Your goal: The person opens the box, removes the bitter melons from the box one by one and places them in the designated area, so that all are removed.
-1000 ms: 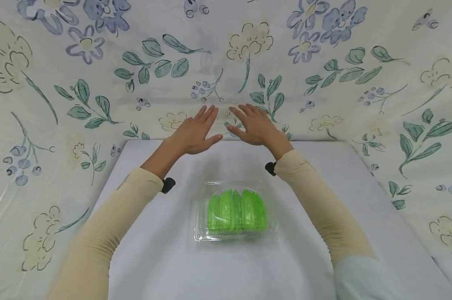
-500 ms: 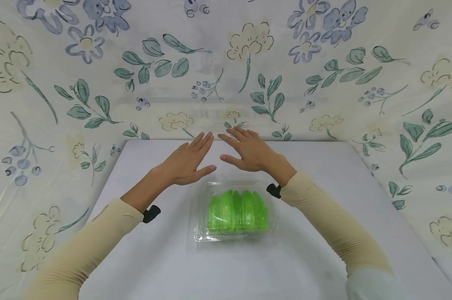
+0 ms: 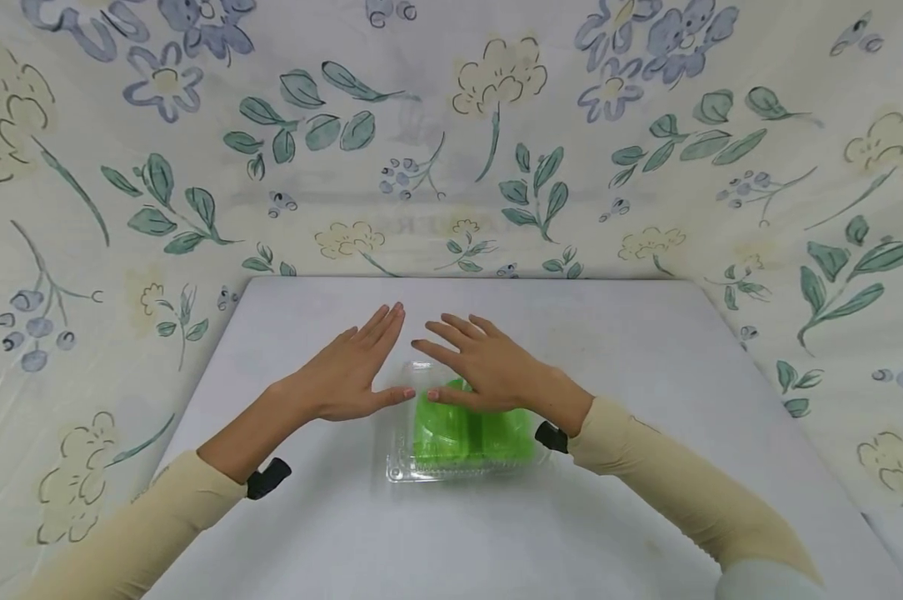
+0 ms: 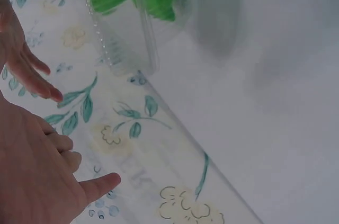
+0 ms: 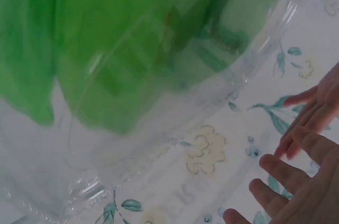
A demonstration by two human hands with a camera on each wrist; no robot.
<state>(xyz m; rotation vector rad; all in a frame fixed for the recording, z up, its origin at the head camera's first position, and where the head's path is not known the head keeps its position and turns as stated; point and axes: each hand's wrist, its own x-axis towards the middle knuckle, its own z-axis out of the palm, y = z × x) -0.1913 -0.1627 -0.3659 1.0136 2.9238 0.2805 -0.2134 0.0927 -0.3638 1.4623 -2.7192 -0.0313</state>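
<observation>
A clear plastic clamshell box (image 3: 401, 454) lies on the white table, with long, smooth green pieces (image 3: 444, 437) side by side inside it. My left hand (image 3: 350, 371) hovers at the box's back left, fingers straight and thumb held out, holding nothing. Over the back of the box reaches my right hand (image 3: 489, 367), palm down with its fingers spread; it covers part of the green pieces in the head view. Both thumbs point toward each other. From the right wrist, the transparent lid (image 5: 201, 94) and green pieces fill much of the view.
The white table (image 3: 309, 533) ends at the back against a hanging cloth (image 3: 421, 167) printed with flowers and leaves. The same cloth runs down both sides. Each wrist carries a small black camera, such as the left one (image 3: 269, 478).
Both hands have come back from the rear cloth toward the box, lowering in the head view. My right hand now overlaps the box. The box has stayed in place.
</observation>
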